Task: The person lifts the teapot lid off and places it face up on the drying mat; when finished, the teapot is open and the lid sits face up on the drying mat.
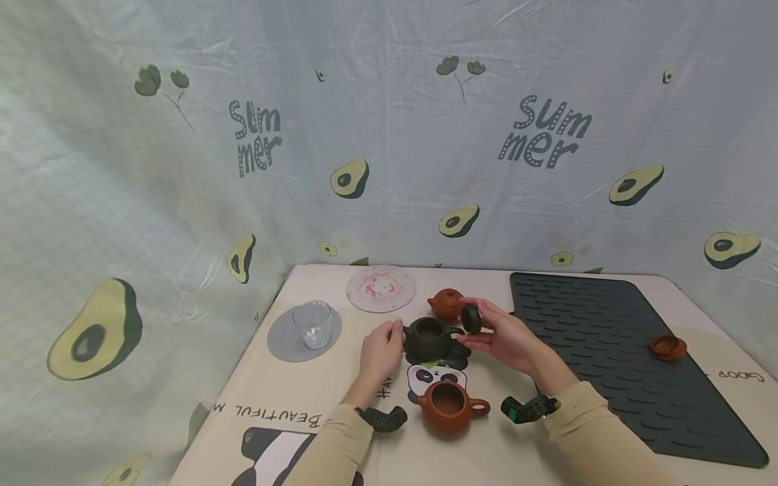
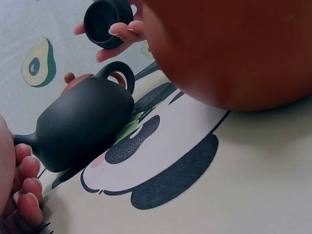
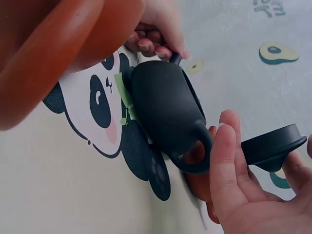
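A black teapot (image 1: 427, 347) without its lid stands near the middle of the table. At its spout, my left hand (image 1: 379, 351) pinches between thumb and fingers. In my right hand (image 1: 510, 341) is the black lid (image 1: 471, 318), held tilted on its side beside the teapot's handle. The lid's hollow underside (image 2: 101, 24) shows in the left wrist view, and its knob (image 3: 273, 163) points down among the fingers in the right wrist view. Closer to me sits a lidless reddish-brown teapot (image 1: 448, 418), its handle to the right. It looms large in both wrist views.
A smaller reddish-brown teapot (image 1: 445, 305) stands behind the black one. A dark ridged mat (image 1: 583, 351) covers the right side, with a reddish-brown lid (image 1: 667, 347) on it. At left, a clear glass cup (image 1: 313, 325) rests on a grey round mat (image 1: 281, 341). A pink-patterned disc (image 1: 381, 289) lies at the back.
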Demonstrator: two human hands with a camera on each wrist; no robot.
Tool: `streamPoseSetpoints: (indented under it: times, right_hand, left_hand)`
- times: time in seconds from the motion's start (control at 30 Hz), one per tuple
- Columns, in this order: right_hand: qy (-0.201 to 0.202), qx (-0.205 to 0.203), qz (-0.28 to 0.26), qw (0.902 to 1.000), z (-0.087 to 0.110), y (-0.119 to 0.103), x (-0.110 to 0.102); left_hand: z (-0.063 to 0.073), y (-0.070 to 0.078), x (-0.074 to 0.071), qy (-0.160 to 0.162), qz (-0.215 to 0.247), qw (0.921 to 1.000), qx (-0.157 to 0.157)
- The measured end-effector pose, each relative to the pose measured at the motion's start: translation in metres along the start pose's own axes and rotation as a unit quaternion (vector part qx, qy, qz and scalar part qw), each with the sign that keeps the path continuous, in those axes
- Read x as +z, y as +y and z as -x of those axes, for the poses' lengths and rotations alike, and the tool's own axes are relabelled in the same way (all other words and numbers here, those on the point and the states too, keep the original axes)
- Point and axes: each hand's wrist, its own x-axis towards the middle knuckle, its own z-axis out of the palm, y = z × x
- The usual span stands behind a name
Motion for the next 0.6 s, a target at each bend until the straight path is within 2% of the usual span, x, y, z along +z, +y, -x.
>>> streamPoseSetpoints:
  times: [0.27,0.6]
  right_hand:
    - [0.018,-0.007,0.029,0.9994,0.0010,-0.0008,-0.0013]
    - [0.034,-0.022,0.040,0.9984,0.0033,-0.0003,-0.0040]
  left_hand:
    - [0.0001,0.0010,-0.0002,0.001,0.002,1.0000,-0.003]
    - [0.0014,0.0023,-0.0009,0.004,0.002,1.0000,-0.001]
